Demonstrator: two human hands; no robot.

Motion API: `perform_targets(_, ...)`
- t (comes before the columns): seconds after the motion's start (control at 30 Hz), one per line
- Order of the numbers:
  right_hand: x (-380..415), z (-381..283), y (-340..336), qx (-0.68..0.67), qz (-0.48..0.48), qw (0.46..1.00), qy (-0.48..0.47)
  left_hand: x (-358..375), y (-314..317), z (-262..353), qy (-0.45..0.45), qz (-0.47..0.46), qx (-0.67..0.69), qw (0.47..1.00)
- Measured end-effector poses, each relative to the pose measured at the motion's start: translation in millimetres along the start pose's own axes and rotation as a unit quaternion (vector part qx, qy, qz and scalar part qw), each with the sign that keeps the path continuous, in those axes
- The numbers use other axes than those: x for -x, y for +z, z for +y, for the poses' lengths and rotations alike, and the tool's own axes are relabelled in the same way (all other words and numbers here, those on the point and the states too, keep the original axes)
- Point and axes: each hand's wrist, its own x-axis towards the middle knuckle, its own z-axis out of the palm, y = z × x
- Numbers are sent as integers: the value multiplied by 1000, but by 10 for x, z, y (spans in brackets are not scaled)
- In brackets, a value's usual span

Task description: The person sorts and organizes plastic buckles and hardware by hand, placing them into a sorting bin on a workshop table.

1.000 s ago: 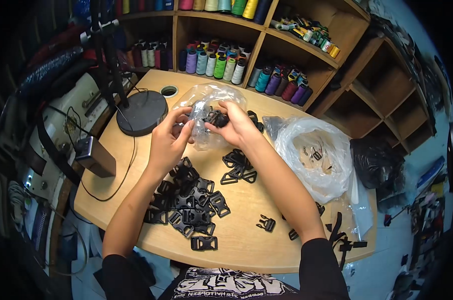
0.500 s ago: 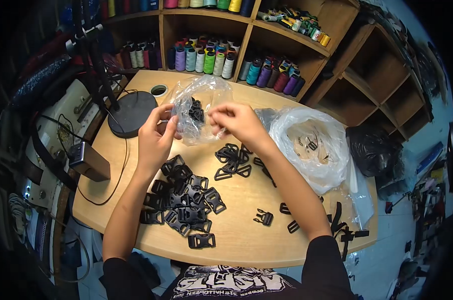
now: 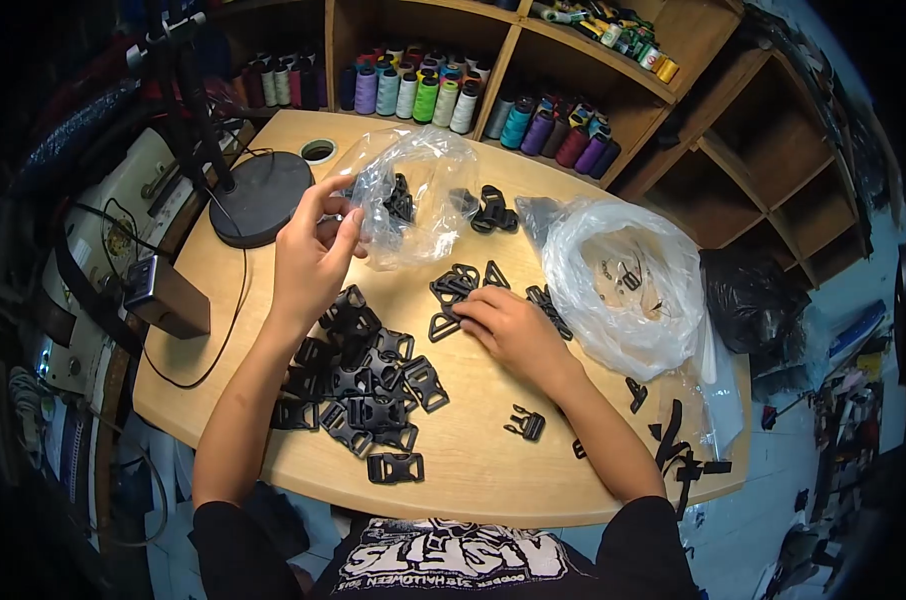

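My left hand (image 3: 321, 240) is closed on the near left edge of a clear plastic bag (image 3: 438, 160), keeping it upright with its mouth spread. A few black plastic pieces (image 3: 399, 200) lie inside the bag. My right hand (image 3: 518, 335) rests over a small pile of black triangle rings (image 3: 455, 283), its bent fingertips pinched at a ring on the pile's near side. The fingers partly cover that ring. Nearer me on the left is a heap of black side-release buckles (image 3: 368, 395). A single buckle half (image 3: 525, 423) lies apart to the right.
A white plastic bag (image 3: 583, 240) stands open on the right, near black straps (image 3: 673, 430). More black pieces (image 3: 493, 210) sit behind the rings. A lamp base (image 3: 263, 205), a tape roll (image 3: 318, 151) and a dark box (image 3: 168, 297) are left; thread spools (image 3: 425, 97) fill the shelf behind.
My right hand has left the clear bag and come down toward me onto the triangle rings. My left hand still holds the bag. Black pieces behind the rings have come into view.
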Motion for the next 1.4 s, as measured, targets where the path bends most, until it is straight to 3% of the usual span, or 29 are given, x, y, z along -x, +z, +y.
perform_targets(0.07, -37, 32, 1, 17, 41, 999, -18, -8, -3, 4, -3, 2, 1, 1000)
perform_targets(0.13, -69, -44, -94, -142, 174, 964, 139, -5, -4, 4, -8, 4, 4, 1000)
perform_targets(0.17, -53, 65, -52, -286, 182, 917, 209, -4, -8, 6, -14, -2, 3, 1000)
perform_targets(0.2, -48, 132, -86, -285, 180, 918, 209, -6, -11, 3, -20, -9, 0, 1000)
perform_targets(0.23, -36, 199, -136, -534, 189, 779, 270, -5, -9, -4, -21, -8, 1, 1000)
perform_targets(0.27, -21, 256, -174, -738, 182, 572, 309, 2, -4, -13, -23, -11, 2, 1000)
perform_targets(0.3, -19, 300, -195, -759, 172, 528, 339, 5, -3, -21, -24, -13, 3, 1000)
perform_targets(0.33, -7, 306, -209, -759, 171, 528, 340, 3, -4, -23, -25, -12, 4, 1000)
perform_targets(0.4, 16, 280, -255, -785, 149, 479, 365, 4, -2, -11, -20, -13, -2, 1000)
perform_targets(0.47, -39, 238, -258, -775, 146, 480, 385, 1, 0, 0, -23, -12, -1, 1000)
perform_targets(0.53, -102, 284, -187, -747, 83, 568, 335, 2, -6, 3, -25, -12, -3, 1000)
perform_targets(0.57, -150, 259, -124, -649, 94, 669, 349, 3, -5, -3, -24, -14, -2, 1000)
perform_targets(0.7, -302, 203, -32, -611, 52, 714, 338, 10, -9, -46, -18, -23, -4, 1000)
perform_targets(0.8, -371, 194, 78, -288, 109, 923, 232, 9, 4, -55, -15, -16, 5, 1000)
perform_targets(0.87, -404, 147, 27, -279, 81, 919, 268, 12, 0, -32, -23, -23, 2, 999)
perform_targets(0.93, -431, 186, 63, -54, 104, 988, 96, 14, -4, -10, -31, -29, 0, 999)
perform_targets(0.97, -400, 167, 59, -53, 100, 989, 95, 14, -6, -6, -31, -32, -6, 999)
perform_targets(1.03, -380, 15, -20, 13, -1, 988, 152, 7, -15, 4, -31, -29, -11, 999)
perform_targets(1.2, -352, 233, 133, -8, 34, 994, 101, 14, -16, 14, -30, -34, -6, 999)
perform_targets(1.4, -380, 233, 17, -72, 95, 985, 124, 11, -20, 28, -28, -32, -13, 999)
